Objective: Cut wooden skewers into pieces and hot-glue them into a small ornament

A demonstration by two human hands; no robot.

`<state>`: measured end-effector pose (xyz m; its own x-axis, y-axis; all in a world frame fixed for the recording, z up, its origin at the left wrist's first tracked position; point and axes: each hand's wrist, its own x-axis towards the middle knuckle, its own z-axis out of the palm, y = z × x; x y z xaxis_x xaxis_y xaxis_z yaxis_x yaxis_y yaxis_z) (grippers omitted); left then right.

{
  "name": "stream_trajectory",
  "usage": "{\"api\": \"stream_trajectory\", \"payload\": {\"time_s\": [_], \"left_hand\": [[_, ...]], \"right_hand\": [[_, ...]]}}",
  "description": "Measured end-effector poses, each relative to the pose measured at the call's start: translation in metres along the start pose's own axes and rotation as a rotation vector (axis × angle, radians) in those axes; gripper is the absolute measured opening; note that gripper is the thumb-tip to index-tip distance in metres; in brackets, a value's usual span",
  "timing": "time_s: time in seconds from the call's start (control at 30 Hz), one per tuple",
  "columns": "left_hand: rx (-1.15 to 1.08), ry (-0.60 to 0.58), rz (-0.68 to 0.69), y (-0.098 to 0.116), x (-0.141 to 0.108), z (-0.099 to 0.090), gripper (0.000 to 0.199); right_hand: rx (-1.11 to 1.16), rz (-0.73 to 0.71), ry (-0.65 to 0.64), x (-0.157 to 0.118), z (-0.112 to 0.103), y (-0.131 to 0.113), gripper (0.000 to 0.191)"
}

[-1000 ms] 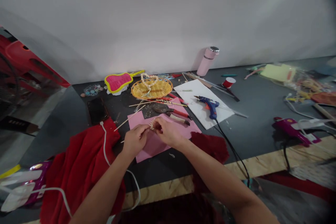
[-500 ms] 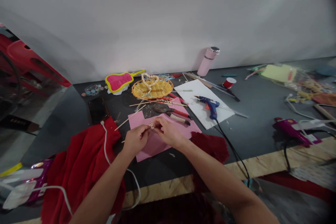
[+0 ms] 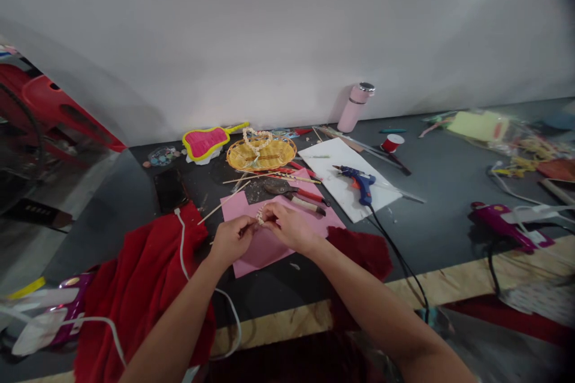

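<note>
The small pale piece [image 3: 260, 215], apparently beaded, is probably light and somewhat flexible, with joints that could be fragile; a gentle fingertip pinch at its edges seems the sounder hold, since small rounded parts may slip. It appears cream-coloured, knobbly and slightly curved, though its finer construction is too small to tell. It lies between the two hands, above the pink sheet [image 3: 256, 254] near the middle of the bench [image 3: 431, 215]. The left hand [image 3: 232, 239] closes in a narrow pinch at its left edge; the right hand [image 3: 287, 226] pinches it from the right — fingers bent, thumb beneath. Just beyond lie red-handled pliers [image 3: 309, 194] and a pale-handled tool [image 3: 305, 205]. Farther off, a yellow basket [image 3: 238, 158] bears a pale loop [image 3: 265, 143] of similar look. To the right, a blue glue gun [image 3: 359, 181] rests on a white board [image 3: 345, 206]; to the left — nearer the viewer — spreads a red cloth [image 3: 139, 281].
</note>
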<state>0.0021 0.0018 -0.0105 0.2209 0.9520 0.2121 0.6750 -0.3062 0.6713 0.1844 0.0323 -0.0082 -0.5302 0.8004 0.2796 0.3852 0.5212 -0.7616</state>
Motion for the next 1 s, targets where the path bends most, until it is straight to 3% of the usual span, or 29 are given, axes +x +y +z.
{"api": "stream_trajectory", "payload": {"time_s": [0.27, 1.0], "left_hand": [[0.041, 0.019, 0.013, -0.0011, -0.0013, 0.002, 0.016], [0.006, -0.015, 0.03, -0.0001, -0.0006, -0.0007, 0.015]], "right_hand": [[-0.053, -0.007, -0.016, -0.0002, -0.0018, -0.0007, 0.019], [0.088, 0.043, -0.017, -0.0007, -0.0018, -0.0005, 0.017]]}}
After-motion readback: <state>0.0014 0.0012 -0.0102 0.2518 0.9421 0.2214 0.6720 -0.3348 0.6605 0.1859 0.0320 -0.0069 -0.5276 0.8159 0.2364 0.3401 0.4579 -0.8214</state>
